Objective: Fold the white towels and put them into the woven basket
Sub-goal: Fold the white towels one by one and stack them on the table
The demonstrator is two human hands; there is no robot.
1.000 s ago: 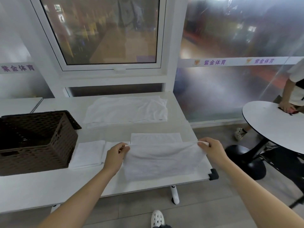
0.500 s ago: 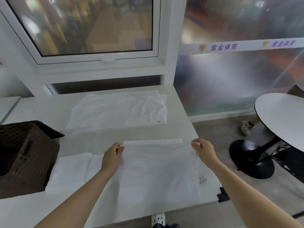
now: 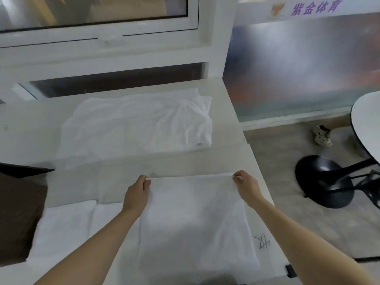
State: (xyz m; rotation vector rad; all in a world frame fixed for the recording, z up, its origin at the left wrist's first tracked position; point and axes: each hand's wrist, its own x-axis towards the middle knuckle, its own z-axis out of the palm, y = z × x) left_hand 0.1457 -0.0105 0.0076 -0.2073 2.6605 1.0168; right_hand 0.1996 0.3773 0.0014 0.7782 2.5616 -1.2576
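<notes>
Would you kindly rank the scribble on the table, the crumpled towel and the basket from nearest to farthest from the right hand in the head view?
1. Scribble: just below the right hand, near the table edge.
2. Crumpled towel: behind, toward the window.
3. Basket: far left.

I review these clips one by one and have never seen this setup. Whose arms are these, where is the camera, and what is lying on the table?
There is no machine here: a person wears a camera on the head, looking down at their own arms. The left hand and right hand each pinch a far corner of a white towel spread on the table. Farther back lies a crumpled towel. A folded towel rests at the left, beside the dark woven basket. A pen scribble marks the tabletop.
</notes>
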